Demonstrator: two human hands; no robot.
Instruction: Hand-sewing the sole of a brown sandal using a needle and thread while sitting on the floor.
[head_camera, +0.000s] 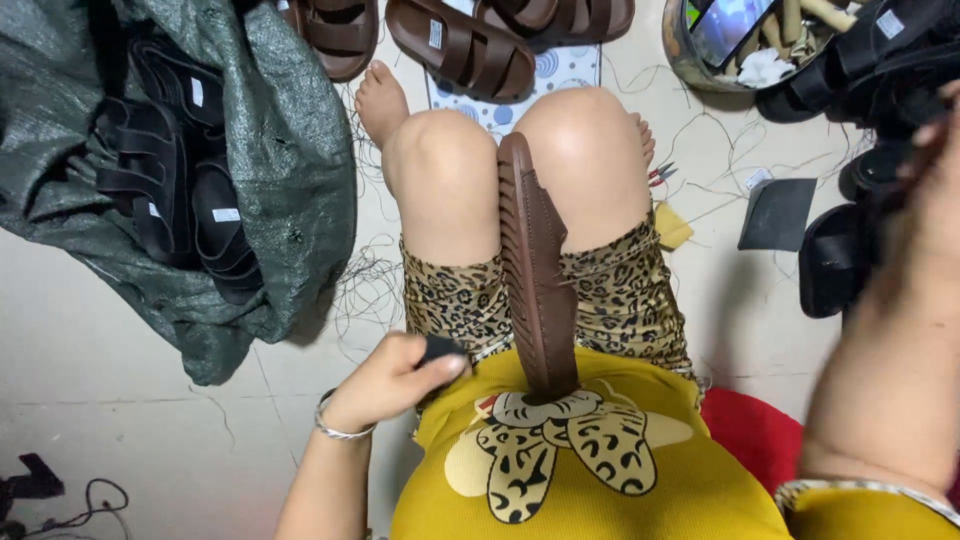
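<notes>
A brown sandal sole (536, 270) stands on edge, clamped between my knees, tread side facing left. My left hand (395, 378) rests beside my left thigh, fingers closed on a small black object (441, 349). My right hand (940, 130) is raised at the far right edge, blurred, close to a pile of black sandals (880, 60); whether it holds anything cannot be seen. A thin thread runs from the sole across my right thigh.
A grey-green woven sack (270, 130) full of black sandals lies at left. Brown sandals (460, 45) lie beyond my feet. A round tin (700, 60) of tools, small scissors (660, 174), a black sole piece (778, 213), a red cushion (745, 425) and loose threads surround me.
</notes>
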